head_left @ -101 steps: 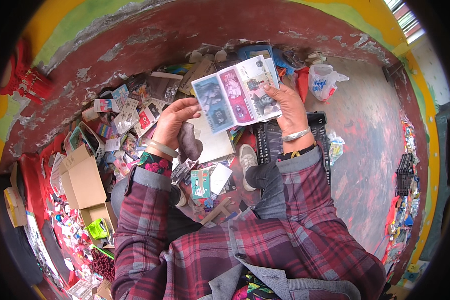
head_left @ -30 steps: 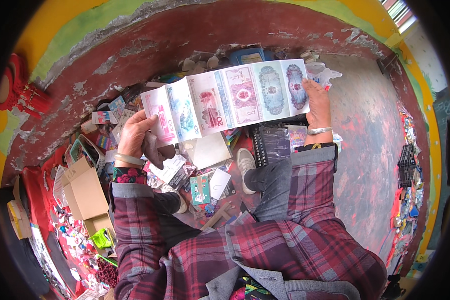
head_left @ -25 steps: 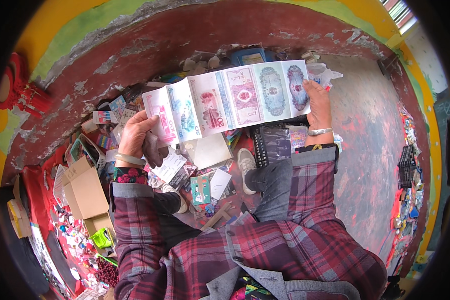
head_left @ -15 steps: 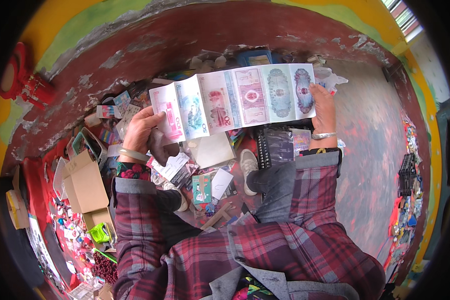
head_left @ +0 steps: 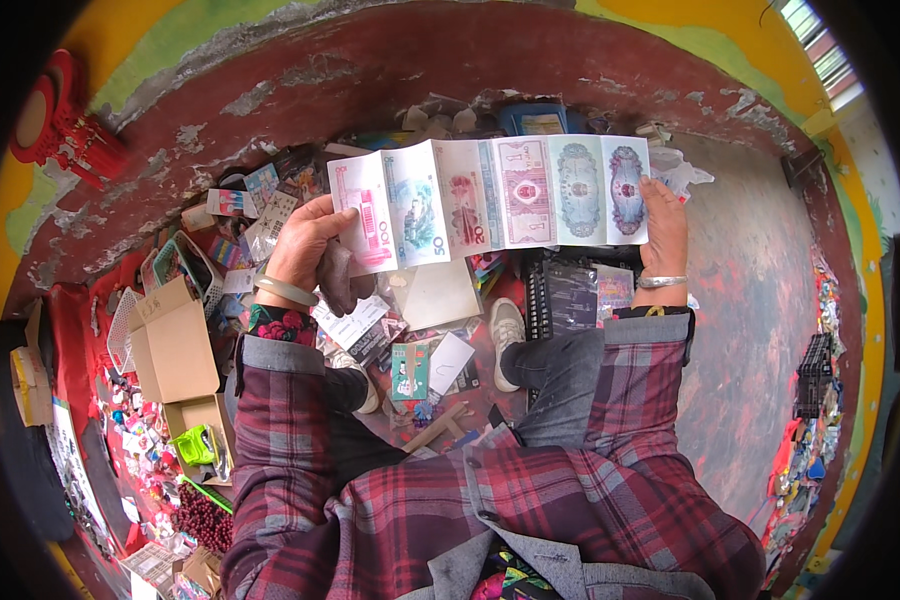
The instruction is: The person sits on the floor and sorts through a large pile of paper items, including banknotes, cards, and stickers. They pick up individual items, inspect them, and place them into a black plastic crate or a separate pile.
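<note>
One bare left hand (head_left: 305, 245) is pinching a long, creased white paper strip (head_left: 475, 200) of multicoloured banknote prints at its left end; a limp grey-brown cloth-like piece (head_left: 341, 282) is hanging beneath that hand. Bare right hand (head_left: 666, 230) is gripping the right end, strip spanning between.

Strip (head_left: 520, 190) across the middle, from left fingers (head_left: 342, 219) to right fingers (head_left: 654, 190), above the floor (head_left: 740, 290). Cloth (head_left: 340, 282) below left fingers. Nearer the body, two cards (head_left: 409, 371) between the shoes (head_left: 506, 345); crate (head_left: 538, 297) right of the right shoe. Behind the strip, tub (head_left: 515, 121) near the wall (head_left: 400, 60); bag (head_left: 682, 174) beyond right fingers. At left, carton (head_left: 177, 345) beside baskets (head_left: 122, 322).
</note>
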`<state>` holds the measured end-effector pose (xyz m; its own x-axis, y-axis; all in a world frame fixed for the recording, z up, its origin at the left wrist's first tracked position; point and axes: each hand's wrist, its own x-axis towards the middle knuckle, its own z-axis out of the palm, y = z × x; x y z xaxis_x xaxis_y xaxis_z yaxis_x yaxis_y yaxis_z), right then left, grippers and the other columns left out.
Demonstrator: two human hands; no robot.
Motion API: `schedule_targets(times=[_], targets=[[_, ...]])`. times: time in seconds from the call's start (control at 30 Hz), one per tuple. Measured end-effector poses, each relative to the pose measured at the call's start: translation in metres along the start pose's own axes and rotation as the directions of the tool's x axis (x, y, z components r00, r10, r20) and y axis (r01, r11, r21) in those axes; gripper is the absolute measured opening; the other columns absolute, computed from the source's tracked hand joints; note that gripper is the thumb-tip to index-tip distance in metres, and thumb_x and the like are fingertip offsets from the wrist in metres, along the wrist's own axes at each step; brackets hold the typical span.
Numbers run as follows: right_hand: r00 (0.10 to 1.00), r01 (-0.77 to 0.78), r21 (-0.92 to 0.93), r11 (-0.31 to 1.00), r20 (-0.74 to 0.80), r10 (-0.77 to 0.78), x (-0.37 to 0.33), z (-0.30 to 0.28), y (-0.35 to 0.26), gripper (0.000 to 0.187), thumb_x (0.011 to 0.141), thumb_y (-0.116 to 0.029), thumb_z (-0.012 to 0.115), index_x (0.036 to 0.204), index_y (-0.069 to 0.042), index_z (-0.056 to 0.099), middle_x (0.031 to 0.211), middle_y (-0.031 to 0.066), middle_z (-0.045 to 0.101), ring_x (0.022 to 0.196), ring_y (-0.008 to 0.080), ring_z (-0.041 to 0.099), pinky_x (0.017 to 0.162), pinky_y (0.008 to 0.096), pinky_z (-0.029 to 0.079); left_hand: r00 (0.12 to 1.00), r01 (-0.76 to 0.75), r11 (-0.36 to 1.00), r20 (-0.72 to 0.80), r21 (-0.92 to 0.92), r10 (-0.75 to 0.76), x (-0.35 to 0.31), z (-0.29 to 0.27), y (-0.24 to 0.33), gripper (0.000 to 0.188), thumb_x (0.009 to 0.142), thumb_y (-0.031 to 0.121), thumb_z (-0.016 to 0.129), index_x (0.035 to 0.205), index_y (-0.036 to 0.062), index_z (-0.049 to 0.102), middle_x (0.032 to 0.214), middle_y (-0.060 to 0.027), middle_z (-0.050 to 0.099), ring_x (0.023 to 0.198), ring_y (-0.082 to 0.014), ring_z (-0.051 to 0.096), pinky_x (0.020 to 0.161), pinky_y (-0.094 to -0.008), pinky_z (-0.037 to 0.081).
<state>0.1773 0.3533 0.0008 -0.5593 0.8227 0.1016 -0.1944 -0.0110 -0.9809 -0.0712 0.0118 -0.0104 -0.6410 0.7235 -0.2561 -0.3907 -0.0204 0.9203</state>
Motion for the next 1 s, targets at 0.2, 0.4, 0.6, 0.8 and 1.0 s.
schedule_targets(times=[0.2, 0.4, 0.6, 0.8, 1.0], targets=[[1.000, 0.020, 0.004, 1.000, 0.022, -0.020, -0.005, 0.006, -0.005, 0.020, 0.088, -0.018, 0.059, 0.092, 0.001, 0.063, 0.083, 0.0007, 0.062, 0.075, 0.0060, 0.053, 0.070, 0.0211, 0.041, 1.000, -0.015, 1.000, 0.013, 0.018, 0.015, -0.003, 0.008, 0.003, 0.028, 0.085, 0.012, 0.055, 0.107, -0.0054, 0.056, 0.093, -0.0100, 0.063, 0.080, -0.0165, 0.060, 0.073, -0.0267, 0.048], [0.998, 0.044, -0.024, 0.999, 0.041, -0.043, -0.007, 0.010, -0.007, 0.021, 0.087, -0.019, 0.060, 0.092, 0.001, 0.062, 0.083, 0.0008, 0.062, 0.074, 0.0058, 0.053, 0.069, 0.0205, 0.041, 1.000, 0.006, 0.999, 0.006, 0.032, -0.007, -0.001, 0.010, 0.002, 0.026, 0.085, 0.012, 0.055, 0.106, -0.0045, 0.056, 0.092, -0.0092, 0.063, 0.079, -0.0160, 0.060, 0.071, -0.0267, 0.047], [0.999, 0.038, -0.005, 0.999, 0.025, -0.037, -0.008, 0.014, -0.009, 0.023, 0.087, -0.019, 0.060, 0.094, 0.003, 0.062, 0.084, 0.0018, 0.062, 0.074, 0.0067, 0.054, 0.068, 0.0209, 0.042, 1.000, -0.020, 0.999, -0.014, 0.027, 0.020, 0.003, 0.008, -0.003, 0.025, 0.086, 0.012, 0.055, 0.106, -0.0038, 0.057, 0.091, -0.0088, 0.063, 0.078, -0.0155, 0.059, 0.071, -0.0265, 0.047], [1.000, 0.017, -0.012, 1.000, 0.003, -0.017, -0.010, 0.020, -0.008, 0.023, 0.088, -0.019, 0.058, 0.095, 0.002, 0.062, 0.085, 0.0014, 0.062, 0.074, 0.0065, 0.053, 0.069, 0.0207, 0.041, 1.000, -0.005, 0.998, -0.002, 0.057, 0.005, -0.001, 0.008, 0.000, 0.026, 0.085, 0.013, 0.056, 0.104, -0.0042, 0.058, 0.090, -0.0089, 0.063, 0.079, -0.0155, 0.060, 0.071, -0.0259, 0.047], [1.000, -0.008, -0.017, 1.000, 0.018, 0.008, -0.006, 0.013, 0.001, 0.021, 0.088, -0.019, 0.058, 0.094, 0.001, 0.063, 0.084, 0.0004, 0.062, 0.076, 0.0059, 0.053, 0.070, 0.0202, 0.041, 0.998, -0.013, 1.000, 0.067, -0.018, 0.014, -0.001, 0.014, 0.001, 0.027, 0.085, 0.013, 0.057, 0.106, -0.0037, 0.058, 0.093, -0.0094, 0.064, 0.080, -0.0156, 0.061, 0.073, -0.0256, 0.048]])
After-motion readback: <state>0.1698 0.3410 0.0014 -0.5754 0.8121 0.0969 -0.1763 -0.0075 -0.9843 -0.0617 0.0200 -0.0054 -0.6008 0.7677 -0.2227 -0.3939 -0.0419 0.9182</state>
